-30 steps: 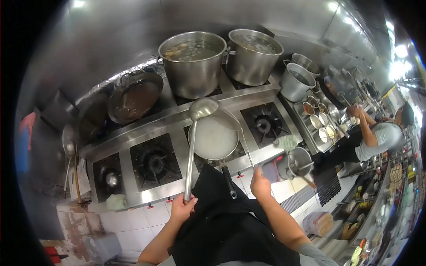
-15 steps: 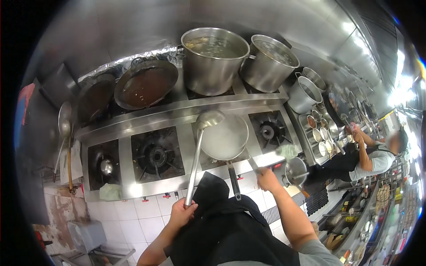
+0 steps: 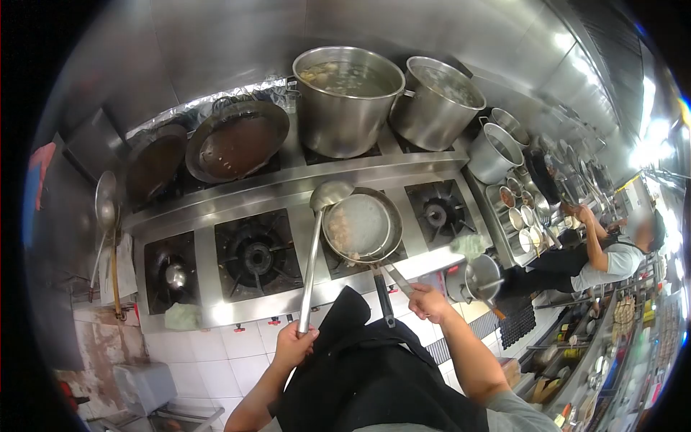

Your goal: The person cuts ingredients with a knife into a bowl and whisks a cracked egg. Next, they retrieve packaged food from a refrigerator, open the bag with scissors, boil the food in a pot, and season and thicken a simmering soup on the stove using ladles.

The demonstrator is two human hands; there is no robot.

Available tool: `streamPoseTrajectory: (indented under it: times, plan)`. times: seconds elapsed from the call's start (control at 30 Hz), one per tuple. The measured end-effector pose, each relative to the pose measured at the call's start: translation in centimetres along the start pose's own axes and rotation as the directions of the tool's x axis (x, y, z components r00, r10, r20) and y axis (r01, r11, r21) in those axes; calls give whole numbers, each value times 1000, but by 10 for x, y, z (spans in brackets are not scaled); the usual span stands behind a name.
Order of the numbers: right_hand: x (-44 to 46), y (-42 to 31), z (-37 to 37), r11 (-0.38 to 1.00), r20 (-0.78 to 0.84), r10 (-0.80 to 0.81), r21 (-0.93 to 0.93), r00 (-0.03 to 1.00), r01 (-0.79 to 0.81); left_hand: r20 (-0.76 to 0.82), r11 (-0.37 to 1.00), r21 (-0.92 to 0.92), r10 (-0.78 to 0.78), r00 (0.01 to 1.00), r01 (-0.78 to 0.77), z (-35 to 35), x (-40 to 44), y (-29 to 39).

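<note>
My left hand [image 3: 296, 344] is closed round the handle of a long metal ladle [image 3: 312, 263]. The ladle's bowl [image 3: 331, 194] hangs at the upper left rim of a frying pan [image 3: 393, 213], which sits on a burner with its black handle [image 3: 382, 297] pointing at me. In my right hand [image 3: 429, 302] is the flat metal handle of a round vessel that looks like a strainer [image 3: 368, 225]; its weave is too blurred to confirm. It overlaps the pan. Pale pinkish pieces [image 3: 345, 234] lie along its left side, around a whitish middle.
Bare burners [image 3: 256, 257] flank the pan. Two large stockpots [image 3: 344, 115] of liquid and two woks [image 3: 234, 144] stand on the back ledge. A metal pot [image 3: 481, 279] is to my right, below a cloth [image 3: 469, 245]. Farther right, another person [image 3: 601, 252] works at the counter.
The vessel's inside was a nearly even pale white; pinkish pieces now show at its left, and more of the pan's dark rim is visible. The ladle bowl has shifted slightly left.
</note>
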State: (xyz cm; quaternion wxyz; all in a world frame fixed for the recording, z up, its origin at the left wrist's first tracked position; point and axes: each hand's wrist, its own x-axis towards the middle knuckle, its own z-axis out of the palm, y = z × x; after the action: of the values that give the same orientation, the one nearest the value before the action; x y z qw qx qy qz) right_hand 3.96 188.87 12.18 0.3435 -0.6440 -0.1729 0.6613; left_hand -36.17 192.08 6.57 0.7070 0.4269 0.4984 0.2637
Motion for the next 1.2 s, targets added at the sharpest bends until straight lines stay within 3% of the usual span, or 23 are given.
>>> streamPoseTrajectory:
  times: [0.17,0.23,0.33,0.5,0.57,0.6,0.67,0.7,0.77,0.93,1.1,1.2]
  plan:
    - [12,8,-33,981,-198,-118,-173,973,84,21,999,16,-28,999,28,-5,-3,6]
    - [16,-4,-45,962,-185,-106,-268,977,53,25,999,6,-38,999,38,-7,-3,5]
    - [2,-26,-50,793,-263,-297,-604,918,84,27,1000,12,-10,1000,10,-6,-5,7]
    - [-6,-52,-61,818,-230,-182,-575,956,17,29,998,39,-48,998,46,-8,-12,10]
    - [0,-52,-64,909,-160,-36,-415,986,-34,34,999,27,-49,998,48,-8,-12,8]
    - [0,-53,-59,909,-160,-37,-415,986,-33,38,999,15,-47,998,47,-8,-12,7]
    - [1,-51,-44,947,-94,135,-279,986,-157,37,999,-2,-50,998,50,-9,-13,5]
    - [4,-43,-42,948,-93,133,-278,987,-154,35,998,-19,-55,998,55,-9,-13,4]
    - [10,-20,-38,994,-39,105,22,994,-104,24,998,2,-56,998,55,-10,-13,5]
    - [24,18,-14,948,117,77,301,990,-109,29,996,64,-64,998,62,-16,-6,1]
    - [12,39,19,919,71,-66,393,995,33,54,987,91,-138,989,133,-13,6,1]
    - [-7,55,39,911,-41,-84,401,996,93,110,995,46,-95,989,90,-7,5,3]
